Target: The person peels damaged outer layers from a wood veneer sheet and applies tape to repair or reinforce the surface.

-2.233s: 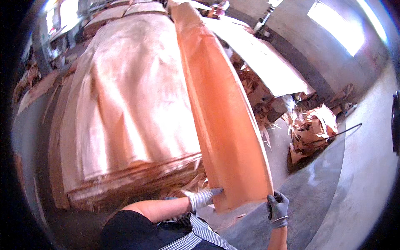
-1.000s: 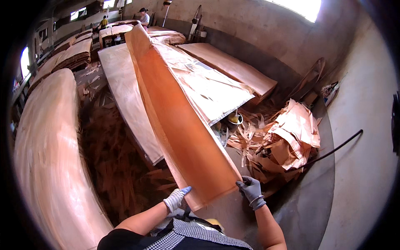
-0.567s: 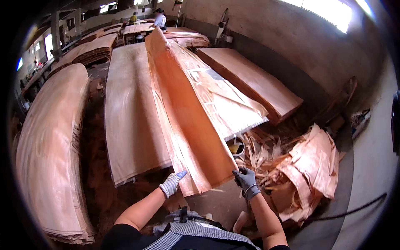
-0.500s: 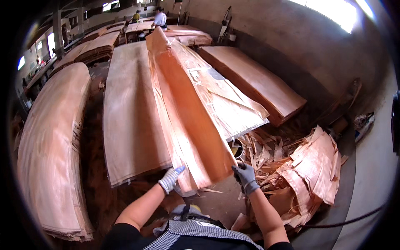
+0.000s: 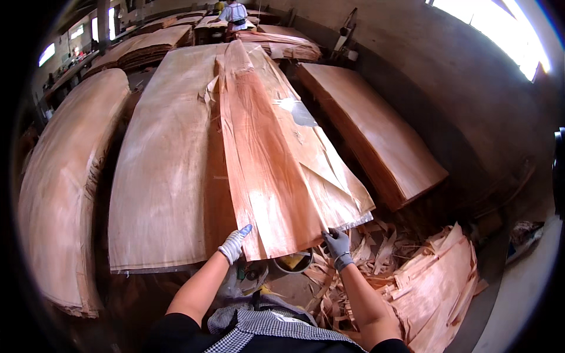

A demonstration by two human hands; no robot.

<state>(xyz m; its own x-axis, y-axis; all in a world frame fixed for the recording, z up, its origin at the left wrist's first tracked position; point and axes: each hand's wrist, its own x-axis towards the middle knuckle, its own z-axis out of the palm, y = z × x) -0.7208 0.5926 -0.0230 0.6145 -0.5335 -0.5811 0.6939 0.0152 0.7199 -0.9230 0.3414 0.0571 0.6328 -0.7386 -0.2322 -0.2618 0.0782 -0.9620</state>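
Observation:
A long reddish-brown sheet of wood veneer (image 5: 268, 170) stretches away from me over the table. My gloved left hand (image 5: 233, 244) grips its near left corner, thumb on top and fingers underneath. At the near right corner my gloved right hand (image 5: 338, 244) pinches the edge. Under the sheet's left side lies a wide pale veneer sheet (image 5: 159, 159). To its right are creased pale veneer pieces (image 5: 335, 176), with a grey flat patch (image 5: 303, 115) on them. The sheet's far end looks narrow and slightly folded.
A curved veneer stack (image 5: 70, 188) stands at left, another stack (image 5: 376, 129) at right by the wall. Torn veneer scraps (image 5: 435, 282) heap at lower right. A round bucket (image 5: 294, 262) sits below the near edge. Farther back, a person (image 5: 235, 15) stands among more stacks.
The reddish sheet, raised and curled before, has come down flatter over the table. Both hands have shifted slightly left, still gripping its near corners. My view has moved too.

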